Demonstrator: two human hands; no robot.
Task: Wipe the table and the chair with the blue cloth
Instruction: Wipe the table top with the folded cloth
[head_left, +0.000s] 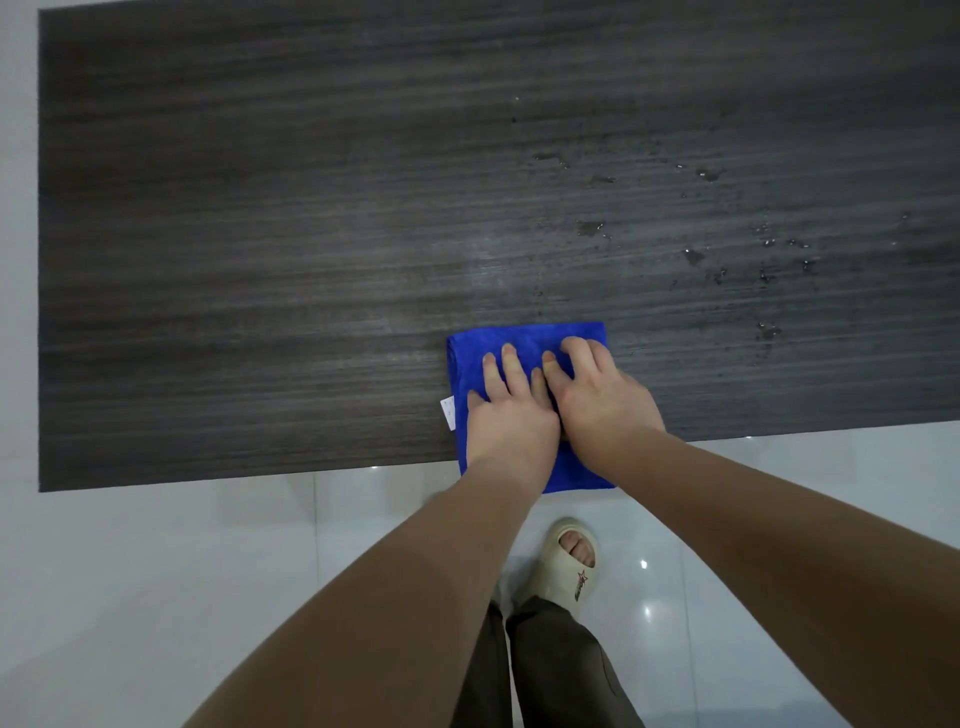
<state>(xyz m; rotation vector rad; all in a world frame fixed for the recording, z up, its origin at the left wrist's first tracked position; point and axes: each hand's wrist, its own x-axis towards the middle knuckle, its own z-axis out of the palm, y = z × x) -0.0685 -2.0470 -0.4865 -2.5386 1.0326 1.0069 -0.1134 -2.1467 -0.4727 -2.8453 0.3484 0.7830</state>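
A folded blue cloth (524, 343) with a small white tag on its left side is lying flat at the near edge of the dark wood-grain table (260, 208), its near end hanging over that edge.

A dark grey-brown table (260, 208) shows fine horizontal wood-grain streaks, with darker wet blotches (589, 227) toward its right side. A vivid royal blue cloth (519, 338) lies at the table's near edge, a small white label (448, 413) on its left side. Below the table, the floor (156, 571) is glossy pale grey-white tile. A cream slipper (574, 571) carries a dark red star; the trousers (561, 675) are olive-brown.
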